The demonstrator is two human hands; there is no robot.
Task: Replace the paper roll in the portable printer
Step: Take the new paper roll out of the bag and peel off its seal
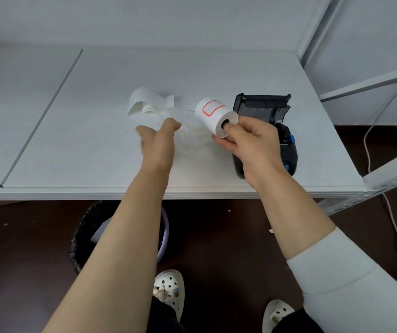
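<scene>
My right hand (250, 143) holds a new white paper roll (213, 114) with a red-bordered label, lifted above the table just left of the printer. The black portable printer (264, 109) lies at the right of the table with its lid swung open; my hand hides part of its body. My left hand (159, 138) grips a crumpled clear plastic wrapper (190, 133) lying on the table between the hands. Behind it, a loose curl of used white paper (144, 102) rests on the table.
The white table (96, 140) has a thin grey groove (41, 118) running diagonally at the left. A white metal shelf frame (365, 87) and a pale cable (370, 145) stand to the right. A dark waste bin (89, 234) sits on the floor under the table edge.
</scene>
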